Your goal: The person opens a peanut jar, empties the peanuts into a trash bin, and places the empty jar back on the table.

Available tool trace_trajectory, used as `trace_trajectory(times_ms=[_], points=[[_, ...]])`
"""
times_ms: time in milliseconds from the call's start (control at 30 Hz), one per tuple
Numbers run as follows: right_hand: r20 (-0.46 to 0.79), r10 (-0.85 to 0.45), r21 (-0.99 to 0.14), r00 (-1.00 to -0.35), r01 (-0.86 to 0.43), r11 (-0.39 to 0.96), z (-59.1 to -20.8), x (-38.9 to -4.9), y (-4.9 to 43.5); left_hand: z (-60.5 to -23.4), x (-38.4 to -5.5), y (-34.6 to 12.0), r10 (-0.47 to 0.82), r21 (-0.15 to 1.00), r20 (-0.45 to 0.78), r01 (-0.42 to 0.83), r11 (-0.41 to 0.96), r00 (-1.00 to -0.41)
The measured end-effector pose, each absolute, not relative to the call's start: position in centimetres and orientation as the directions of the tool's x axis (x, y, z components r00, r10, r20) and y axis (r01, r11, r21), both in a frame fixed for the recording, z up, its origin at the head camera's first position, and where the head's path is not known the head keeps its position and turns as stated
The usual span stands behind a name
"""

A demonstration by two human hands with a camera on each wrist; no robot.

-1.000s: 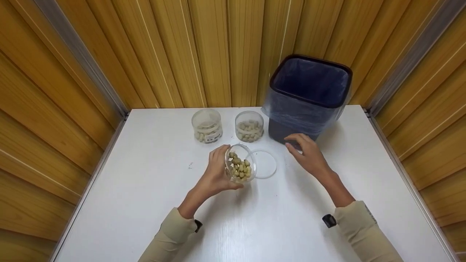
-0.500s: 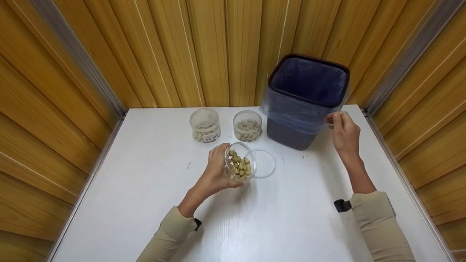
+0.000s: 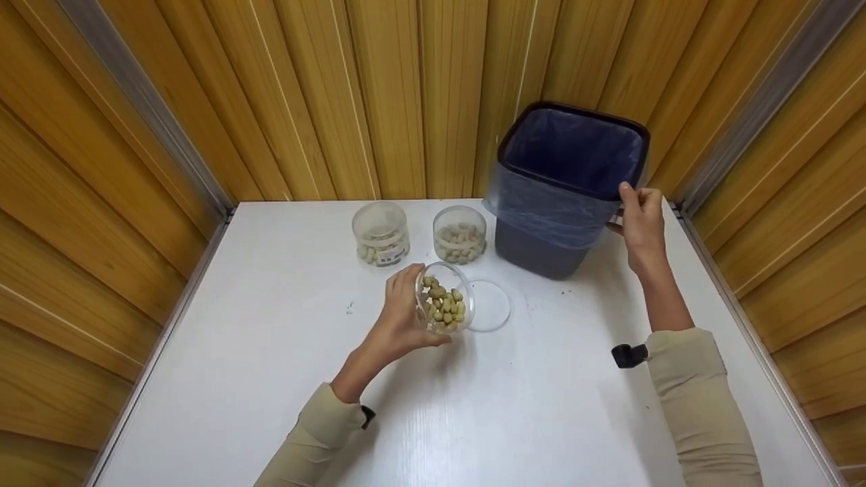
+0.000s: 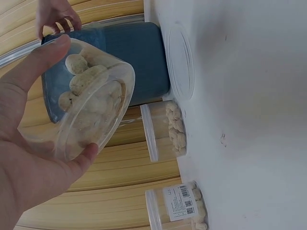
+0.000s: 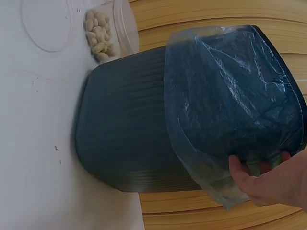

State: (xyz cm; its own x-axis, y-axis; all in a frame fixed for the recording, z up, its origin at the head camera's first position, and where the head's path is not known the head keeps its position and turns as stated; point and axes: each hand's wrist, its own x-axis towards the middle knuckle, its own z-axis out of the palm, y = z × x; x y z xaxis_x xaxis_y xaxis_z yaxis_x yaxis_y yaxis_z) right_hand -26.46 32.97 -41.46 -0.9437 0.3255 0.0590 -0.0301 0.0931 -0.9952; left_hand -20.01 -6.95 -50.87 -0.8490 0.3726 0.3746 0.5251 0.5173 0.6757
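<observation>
My left hand [image 3: 399, 318] grips a clear plastic jar [image 3: 467, 291], tilted with its mouth toward the head camera. Tan, rounded nut-like pieces [image 3: 446, 308] lie inside it. Beyond the jar, a clear round lid [image 3: 497, 308] lies flat on the white table [image 3: 284, 352]. At the back right stands a dark trash can [image 3: 541, 250] with a translucent bluish liner [image 3: 541, 210] folded over its rim. My right hand [image 3: 644, 226] holds the can's right side at the rim, over the liner. Its thumb is near the front right corner; the other fingers are partly hidden.
Two more clear jars hold similar pieces near the back edge: a labelled jar [image 3: 381, 233] on the left and another jar [image 3: 460, 233] beside the trash can. Small crumbs [image 3: 566, 292] dot the table. Yellow wood-patterned walls [image 3: 392, 95] enclose the table.
My right hand has gone from in front of the trash can to its right side, tugged the liner's edge there, then moved up to the rim. The left hand keeps the jar nearly still.
</observation>
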Motion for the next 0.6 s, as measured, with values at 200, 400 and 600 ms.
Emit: trace_trajectory(times_ms=[200, 400, 600], points=[[0.039, 0.321, -0.999, -0.946, -0.025, 0.048, -40.9, -26.4, 32.7, -50.7, -20.2, -7.0, 0.374, 0.671, 0.387, 0.536, 0.512, -0.843], [0.026, 0.291, -0.999, -0.956, -0.017, 0.031, -40.0, -26.0, 32.7, -50.3, -20.4, -6.8, 0.366, 0.680, 0.411, 0.548, 0.487, -0.835], [-0.003, 0.251, -0.999, -0.968, 0.011, 0.032, -39.2, -25.3, 32.0, -50.2, -20.9, -6.3, 0.362, 0.687, 0.435, 0.564, 0.458, -0.824]])
